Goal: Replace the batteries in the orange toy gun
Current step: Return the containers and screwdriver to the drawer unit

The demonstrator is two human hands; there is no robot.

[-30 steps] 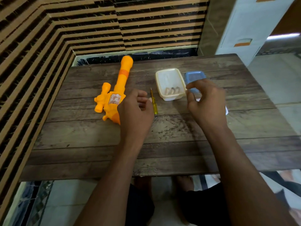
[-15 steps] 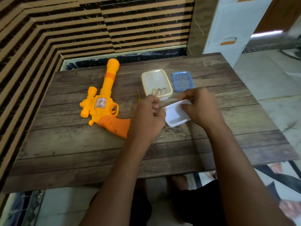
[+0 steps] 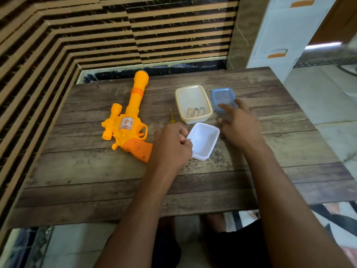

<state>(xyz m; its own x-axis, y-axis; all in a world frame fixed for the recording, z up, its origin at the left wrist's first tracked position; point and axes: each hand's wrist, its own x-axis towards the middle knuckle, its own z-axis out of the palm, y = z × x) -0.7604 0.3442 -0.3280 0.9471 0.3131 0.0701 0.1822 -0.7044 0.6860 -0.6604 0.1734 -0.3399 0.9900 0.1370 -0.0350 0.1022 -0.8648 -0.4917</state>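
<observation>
Gripping the white tub (image 3: 203,141) rim at frame center, left hand (image 3: 171,147) is curled closed; right hand (image 3: 240,126) spread, fingertips over blue lid (image 3: 222,96). Gun (image 3: 128,120) lies left-center on table (image 3: 96,171); batteries (image 3: 195,112) in cream tub (image 3: 193,93), screwdriver (image 3: 170,117) beside it.

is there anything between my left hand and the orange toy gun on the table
Nothing visible. The left hand holds the edge of the empty white plastic tub, and the orange plastic toy gun lies immediately to its left, its darker grip reaching the hand. The yellow-handled screwdriver lies farther back.
</observation>
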